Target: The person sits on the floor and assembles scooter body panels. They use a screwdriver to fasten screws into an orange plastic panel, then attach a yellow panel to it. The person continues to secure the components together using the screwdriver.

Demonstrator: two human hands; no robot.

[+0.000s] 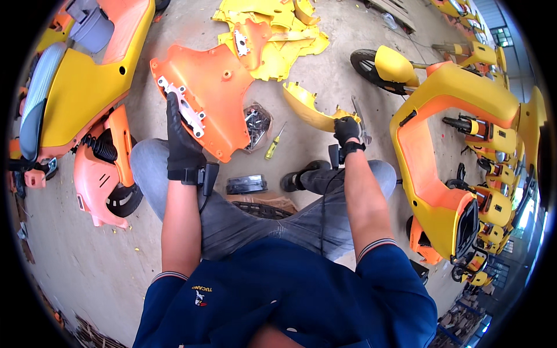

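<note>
My left hand (pixel 184 142), in a black glove, grips the lower left edge of a large orange plastic panel (pixel 217 95), beside the pale bracket (pixel 184 108) fixed to it. The fingers behind the panel are hidden. My right hand (pixel 346 129), also gloved, is closed on the right end of a curved yellow plastic cover (pixel 307 108). Close to that hand lies a metal wrench (pixel 358 116). Between my hands are a box of screws and small parts (pixel 257 124) and a screwdriver with a yellow-green handle (pixel 274 145).
Yellow panels (pixel 278 43) are piled ahead, with a smaller orange piece (pixel 252 43) overlapping them. Yellow-and-orange scooter bodies stand at my left (pixel 81 98) and right (pixel 429 168). A dark case (pixel 246 184) lies before me. More scooters line the far right.
</note>
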